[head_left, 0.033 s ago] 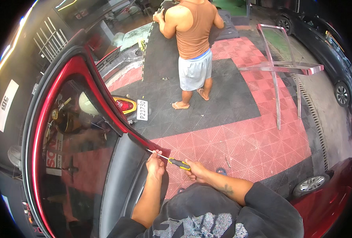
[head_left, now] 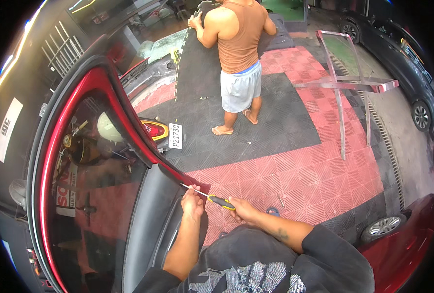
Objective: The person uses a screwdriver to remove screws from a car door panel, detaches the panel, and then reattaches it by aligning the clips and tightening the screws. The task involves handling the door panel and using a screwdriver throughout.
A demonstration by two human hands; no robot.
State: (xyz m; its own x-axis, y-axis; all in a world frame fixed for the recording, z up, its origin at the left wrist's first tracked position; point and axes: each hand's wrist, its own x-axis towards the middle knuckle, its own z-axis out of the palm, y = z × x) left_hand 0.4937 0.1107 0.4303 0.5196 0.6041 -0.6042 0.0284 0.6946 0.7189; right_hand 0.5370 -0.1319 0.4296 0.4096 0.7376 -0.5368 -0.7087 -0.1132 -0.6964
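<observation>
My right hand (head_left: 243, 210) is wrapped round the end of a yellow and black screwdriver handle (head_left: 221, 201). The thin metal shaft points left toward the edge of a red car door (head_left: 173, 172). Near the tip, the fingers of my left hand (head_left: 192, 202) pinch the shaft close to the door's edge. What the tip touches is too small to tell. Grey-black inner trim (head_left: 151, 205) runs along the door below its dark window glass (head_left: 102, 190).
Ahead, a person (head_left: 239, 44) in a brown tank top stands on red and black floor tiles (head_left: 256, 171), holding a dark mat (head_left: 190, 73). A metal-framed stand (head_left: 336, 83) is at the right. A motorcycle tail (head_left: 156, 131) shows beyond the door. Dark (head_left: 398, 53) and red (head_left: 412, 244) cars stand at right.
</observation>
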